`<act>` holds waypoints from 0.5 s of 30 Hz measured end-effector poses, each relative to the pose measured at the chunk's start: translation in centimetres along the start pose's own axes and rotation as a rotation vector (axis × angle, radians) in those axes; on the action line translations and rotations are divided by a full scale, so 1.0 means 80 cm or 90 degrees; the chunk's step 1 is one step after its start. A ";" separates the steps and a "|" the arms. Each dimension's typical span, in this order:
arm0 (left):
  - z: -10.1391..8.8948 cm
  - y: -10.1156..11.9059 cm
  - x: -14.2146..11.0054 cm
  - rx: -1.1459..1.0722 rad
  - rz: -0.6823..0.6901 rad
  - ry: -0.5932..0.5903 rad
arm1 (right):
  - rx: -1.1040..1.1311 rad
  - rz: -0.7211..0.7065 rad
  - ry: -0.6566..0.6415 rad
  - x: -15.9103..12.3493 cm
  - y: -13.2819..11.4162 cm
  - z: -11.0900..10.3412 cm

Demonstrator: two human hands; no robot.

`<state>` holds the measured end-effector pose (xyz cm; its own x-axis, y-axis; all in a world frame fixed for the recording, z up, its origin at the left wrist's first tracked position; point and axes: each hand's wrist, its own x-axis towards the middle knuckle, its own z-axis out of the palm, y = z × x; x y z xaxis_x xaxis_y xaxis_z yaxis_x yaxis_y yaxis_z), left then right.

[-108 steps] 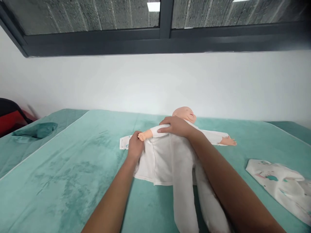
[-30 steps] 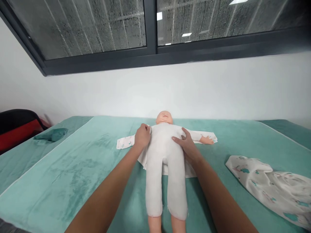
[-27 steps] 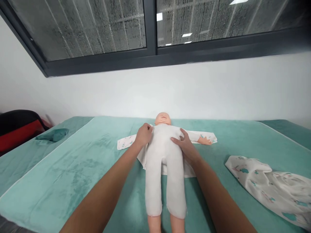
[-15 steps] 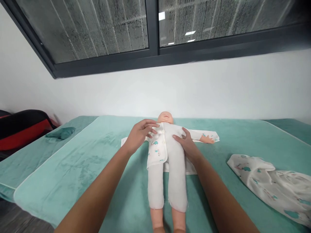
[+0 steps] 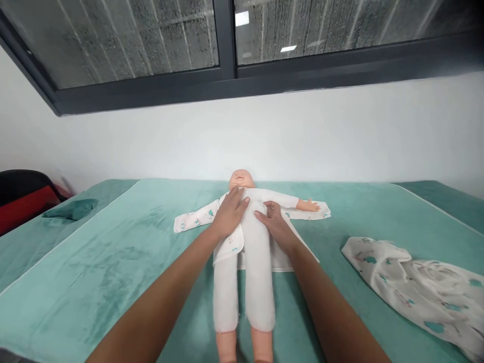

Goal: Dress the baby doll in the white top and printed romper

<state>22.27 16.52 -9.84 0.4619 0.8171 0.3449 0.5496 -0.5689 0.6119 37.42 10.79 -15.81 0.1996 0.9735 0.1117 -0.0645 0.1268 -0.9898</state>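
Observation:
A baby doll with a white cloth body lies on its back, head toward the wall. A white baby shirt with teal prints lies under it. One front panel covers the side of the torso on my left. Resting on that panel and the chest, my left hand has its fingers extended. My right hand touches the other side of the bare cloth torso, thumb and fingers apart. The doll's arm on my right lies outside its sleeve, along the sleeve's upper edge. My left hand hides part of the panel.
A crumpled white printed cloth lies to the right on the teal padded cover. A black and red object stands at the far left. Behind are a white wall and a dark-framed window.
My left hand has come down from above the shirt panel and now lies flat on the chest. The view has shifted right. The doll's arm on my right is slightly raised toward the head.

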 end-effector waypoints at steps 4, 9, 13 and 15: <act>0.010 0.010 0.041 0.015 0.080 -0.015 | 0.041 0.008 -0.025 0.002 -0.008 -0.001; 0.021 0.046 0.080 0.078 0.156 -0.158 | 0.059 -0.021 -0.057 0.001 -0.022 -0.001; 0.030 0.078 0.102 0.217 0.273 -0.270 | -0.045 -0.050 -0.035 0.004 -0.023 0.000; 0.036 0.087 0.110 0.304 0.291 -0.280 | -0.112 -0.078 -0.035 0.007 -0.018 -0.004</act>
<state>32.14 19.48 -4.57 0.8914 0.4384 0.1151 0.4327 -0.8987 0.0719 37.95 11.07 -14.34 0.1414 0.9623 0.2324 0.1295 0.2147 -0.9680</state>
